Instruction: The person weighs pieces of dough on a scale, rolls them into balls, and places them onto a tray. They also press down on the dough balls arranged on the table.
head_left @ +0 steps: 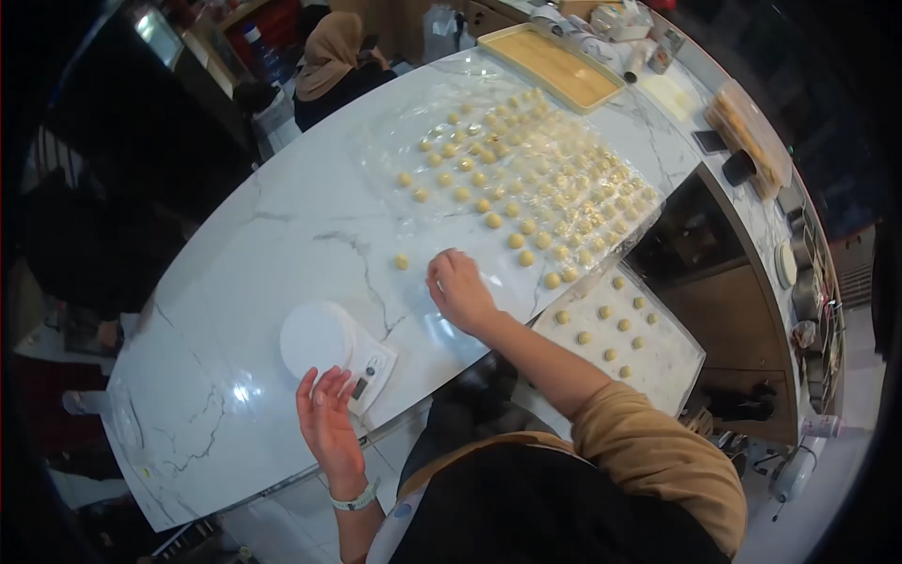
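My right hand (458, 288) is over the marble counter with its fingers curled together; whatever they may hold is hidden. Just left of it lies a single pale yellow dough ball (401, 262). My left hand (329, 423) is raised palm up, fingers apart and empty, by the front of a white kitchen scale (318, 340) with a round plate. Beyond my right hand, many yellow balls (493, 221) lie in rows, a large part of them under clear plastic sheeting (376, 141).
A tray (648, 348) with spaced balls sits below the counter's edge on the right. At the back are a yellow rectangular tray (554, 68) and a seated person (334, 66) in a head covering. Containers and a dark phone (709, 142) lie at the right.
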### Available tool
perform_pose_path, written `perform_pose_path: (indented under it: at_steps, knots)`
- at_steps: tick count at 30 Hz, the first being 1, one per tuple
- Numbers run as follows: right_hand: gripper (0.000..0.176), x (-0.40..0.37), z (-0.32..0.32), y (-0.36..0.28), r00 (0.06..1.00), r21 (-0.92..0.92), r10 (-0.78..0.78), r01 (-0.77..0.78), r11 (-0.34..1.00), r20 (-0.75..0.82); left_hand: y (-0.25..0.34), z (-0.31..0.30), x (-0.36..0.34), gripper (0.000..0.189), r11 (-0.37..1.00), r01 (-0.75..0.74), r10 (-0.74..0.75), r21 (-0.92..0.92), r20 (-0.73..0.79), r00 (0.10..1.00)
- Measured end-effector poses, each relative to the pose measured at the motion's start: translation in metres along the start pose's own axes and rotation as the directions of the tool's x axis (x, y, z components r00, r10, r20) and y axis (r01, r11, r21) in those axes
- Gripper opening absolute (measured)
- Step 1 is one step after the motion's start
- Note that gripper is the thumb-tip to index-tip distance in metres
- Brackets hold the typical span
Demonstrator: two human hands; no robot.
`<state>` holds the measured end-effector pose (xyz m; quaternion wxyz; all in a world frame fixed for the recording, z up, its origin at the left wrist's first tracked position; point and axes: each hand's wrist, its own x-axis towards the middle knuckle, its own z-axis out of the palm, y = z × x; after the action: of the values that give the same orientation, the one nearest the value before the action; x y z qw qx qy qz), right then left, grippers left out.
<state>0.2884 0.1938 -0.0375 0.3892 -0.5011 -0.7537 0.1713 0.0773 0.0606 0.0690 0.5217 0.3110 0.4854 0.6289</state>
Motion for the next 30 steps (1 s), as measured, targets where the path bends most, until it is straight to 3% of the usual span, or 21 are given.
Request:
perform_pose_path:
  at_steps: [1,3,4,6,7,8,9,11,13,15,17,18,19,20,21,23,25,27,28,29,30]
  knots:
    - [0.017,0.003,0.012,-0.009,0.999,0.120,0.018,-0.021,0.993,0.029,0.004,-0.010,0.001,0.040,1.000,-0.015,0.016,0.017,-0.059,0.998]
    - [0.012,-0.032,0.003,-0.038,0.967,0.257,-0.053,-0.013,0.966,0.248,0.015,-0.032,0.018,0.034,0.998,-0.062,0.063,0.021,-0.108,0.992]
    - [0.013,-0.048,0.000,-0.028,0.967,0.285,-0.120,0.052,0.957,0.226,0.019,-0.050,0.022,0.030,0.994,-0.097,0.103,0.054,-0.140,0.985]
    - [0.016,-0.043,-0.022,0.005,0.967,0.395,-0.032,-0.073,0.916,0.254,0.030,-0.075,0.033,0.025,0.988,-0.140,0.150,0.061,-0.192,0.970]
    - [0.018,-0.030,-0.023,0.025,0.981,0.117,-0.034,0.012,0.993,0.190,0.031,-0.078,0.040,0.025,0.990,-0.125,0.135,0.058,-0.204,0.970]
    - [0.018,-0.005,-0.032,0.006,0.998,-0.241,0.017,-0.003,0.970,0.056,0.038,-0.074,0.052,0.024,0.978,-0.117,0.144,0.174,-0.152,0.978]
    - [0.016,0.012,-0.023,0.008,0.999,-0.212,-0.010,0.002,0.977,-0.039,0.044,-0.066,0.068,0.023,0.952,-0.123,0.154,0.281,-0.091,0.984]
    - [0.015,0.022,0.006,-0.005,0.997,-0.070,0.072,-0.074,0.995,-0.033,0.051,-0.044,0.102,0.024,0.868,-0.197,0.061,0.457,0.294,0.954]
    - [0.018,-0.008,0.013,-0.039,0.991,0.052,0.103,-0.108,0.993,0.085,0.059,-0.017,0.137,0.029,0.631,-0.459,-0.025,0.625,0.608,0.793]
    - [0.019,-0.041,-0.004,-0.034,0.982,0.236,-0.072,0.029,0.971,0.176,0.053,0.010,0.161,0.030,0.586,-0.490,-0.144,0.645,0.678,0.721]
    - [0.022,-0.045,-0.020,0.009,0.994,0.418,-0.034,-0.014,0.909,0.108,0.024,0.026,0.183,0.029,0.537,-0.656,-0.077,0.531,0.805,0.588]
    - [0.023,-0.026,-0.033,0.009,0.991,0.053,0.121,-0.124,0.991,0.049,0.004,0.035,0.188,0.029,0.549,-0.649,-0.082,0.527,0.806,0.586]
    - [0.021,-0.001,-0.035,0.009,0.995,-0.182,0.103,-0.101,0.978,0.003,-0.017,0.045,0.192,0.024,0.531,-0.730,-0.001,0.431,0.861,0.508]
    - [0.019,0.016,-0.021,0.017,0.989,-0.199,0.144,-0.147,0.969,-0.029,-0.035,0.052,0.200,0.019,0.499,-0.803,0.084,0.327,0.903,0.420]
    - [0.018,0.029,-0.005,0.013,0.991,-0.150,0.072,-0.089,0.985,-0.114,-0.054,0.057,0.211,0.019,0.506,-0.802,0.091,0.319,0.904,0.417]
    - [0.019,0.020,0.021,-0.013,0.975,0.046,0.204,-0.201,0.979,-0.086,-0.081,0.060,0.224,0.011,0.404,-0.824,-0.194,0.397,0.917,0.347]
    - [0.021,-0.015,0.015,-0.051,0.971,0.077,0.207,-0.217,0.973,0.118,-0.076,0.056,0.227,0.009,0.406,-0.825,-0.150,0.393,0.919,0.365]
    - [0.022,-0.028,-0.004,-0.035,0.988,0.203,0.115,-0.134,0.970,0.103,-0.059,0.052,0.224,0.007,0.411,-0.820,-0.114,0.399,0.915,0.388]
    - [0.023,-0.038,-0.014,-0.022,0.996,0.325,0.028,-0.056,0.944,0.088,-0.039,0.052,0.217,0.006,0.266,-0.873,-0.083,0.409,0.912,0.402]
    - [0.028,-0.032,-0.015,0.003,0.999,0.138,0.022,-0.026,0.990,0.034,-0.024,0.051,0.207,0.005,0.119,-0.898,-0.057,0.424,0.906,0.420]
    - [0.022,-0.015,-0.019,0.013,0.993,-0.108,0.096,-0.089,0.990,0.061,-0.017,0.049,0.197,0.005,0.123,-0.884,-0.074,0.452,0.892,0.446]
